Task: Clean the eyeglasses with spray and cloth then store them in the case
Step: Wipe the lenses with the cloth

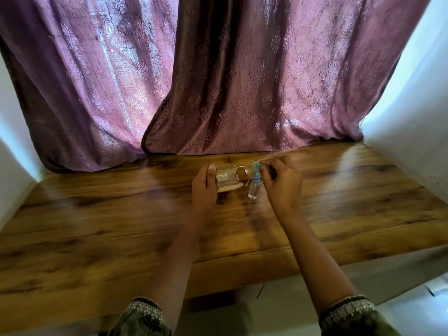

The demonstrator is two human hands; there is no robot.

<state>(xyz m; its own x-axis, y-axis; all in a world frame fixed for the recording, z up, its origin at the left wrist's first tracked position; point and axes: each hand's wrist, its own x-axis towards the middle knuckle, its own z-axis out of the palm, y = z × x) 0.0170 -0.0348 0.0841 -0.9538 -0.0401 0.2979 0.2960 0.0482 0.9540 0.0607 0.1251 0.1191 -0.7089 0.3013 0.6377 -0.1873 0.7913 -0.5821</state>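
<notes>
Purple curtains (218, 81) with a leafy pattern hang at the back, and their bottom edges rest on the far side of the brown wooden surface (121, 226). White walls (412, 105) stand on both sides.

You hold the eyeglasses (236, 172) up above the surface with both hands. Your left hand (204, 187) has a closed grip on the left end of the thin gold frame. Your thumb sits beside the left lens, and that lens shows clear, with a small bright reflection in it.

Your right hand (281, 180) has a closed grip too. It pinches a small light blue cloth (255, 167) against the right lens. The cloth is bunched up between your fingertips and covers the outer part of that lens.

Just below your right grip, a small clear spray bottle (254, 189) stands upright on the surface. Its top is partly hidden behind the cloth and your fingers.

Just below your left grip, a pale, flat, rounded thing (230, 187) lies on the surface. It may be the case, but most of it is hidden by your hand, so you cannot tell for sure.

Both your arms reach out from dark sleeves (349, 311) with a silver pattern at the cuffs.
</notes>
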